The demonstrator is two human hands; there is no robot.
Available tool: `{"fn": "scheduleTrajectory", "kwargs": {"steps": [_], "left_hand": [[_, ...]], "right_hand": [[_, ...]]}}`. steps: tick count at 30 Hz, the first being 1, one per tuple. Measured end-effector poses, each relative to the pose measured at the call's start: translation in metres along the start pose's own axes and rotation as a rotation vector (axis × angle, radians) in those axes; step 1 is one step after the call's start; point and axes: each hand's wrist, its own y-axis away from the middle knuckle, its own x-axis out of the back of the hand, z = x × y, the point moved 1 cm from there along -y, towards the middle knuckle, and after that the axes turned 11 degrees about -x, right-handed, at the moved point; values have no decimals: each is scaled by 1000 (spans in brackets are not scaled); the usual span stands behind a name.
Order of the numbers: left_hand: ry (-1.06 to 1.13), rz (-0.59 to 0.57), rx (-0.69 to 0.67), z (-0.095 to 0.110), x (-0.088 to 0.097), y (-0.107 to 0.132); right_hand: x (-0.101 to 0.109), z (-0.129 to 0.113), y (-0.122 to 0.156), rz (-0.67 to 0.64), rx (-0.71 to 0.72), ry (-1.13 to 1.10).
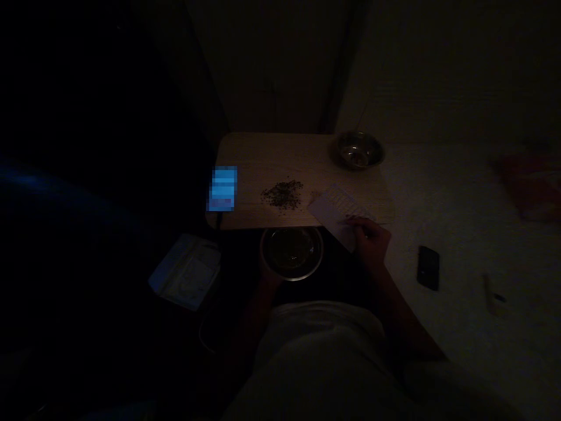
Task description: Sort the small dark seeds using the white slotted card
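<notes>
Paper, a pale lined rectangular sheet, lies half on the small light wooden board and half over its near edge; right hand is clamped on the sheet's near corner, fingers curled over it. Just beyond the hand's knuckles, the sheet's far edge sits close to a loose pile of dark dried crumbs on the board, slightly apart from it.

Left hand is mostly lost in the dark: it's under or against the near rim of the round steel bowl, which sits just left of the right hand, below the board's edge. Can't tell whether those fingers are apart or closed on the rim.

Farther out from the right hand, at the board's far right corner: a second round metal bowl. Far left of the board: a glowing blue phone screen. To the right of the right wrist, a black phone lies flat on the pale surface. Left of the steel bowl, a white box-like object, detail too dim.
</notes>
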Motion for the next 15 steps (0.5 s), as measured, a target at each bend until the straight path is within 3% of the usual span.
{"fn": "scheduleTrajectory", "kwargs": {"steps": [5, 15], "left_hand": [[-12, 87, -94, 1, -1, 2], [10, 83, -51, -1, 5, -2]], "right_hand": [[1, -1, 0, 49, 8, 32], [-13, -5, 11, -69, 32, 25]]}}
